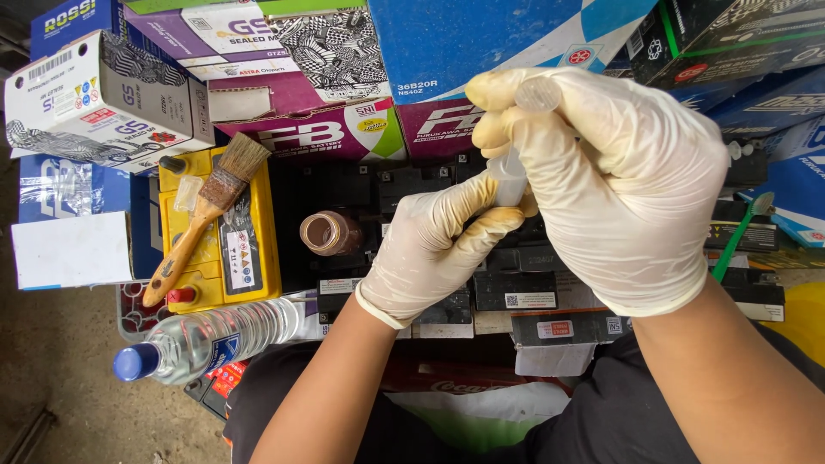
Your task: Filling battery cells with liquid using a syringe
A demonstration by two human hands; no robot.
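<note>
Gloved right hand (619, 185) clenches a clear syringe (514, 163) from above, thumb on its plunger; gloved left hand (434, 245) pinches the barrel below, over black batteries (524, 288), beside a brown jar (331, 232)

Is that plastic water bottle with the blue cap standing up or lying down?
Lying down. The water bottle rests on its side beside the yellow battery, its blue cap screwed on and pointing lower left.

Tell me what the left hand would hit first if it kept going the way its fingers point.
The left hand points up and right, already touching the small translucent syringe-like tube; just beyond is the right hand gripping its top.
</note>
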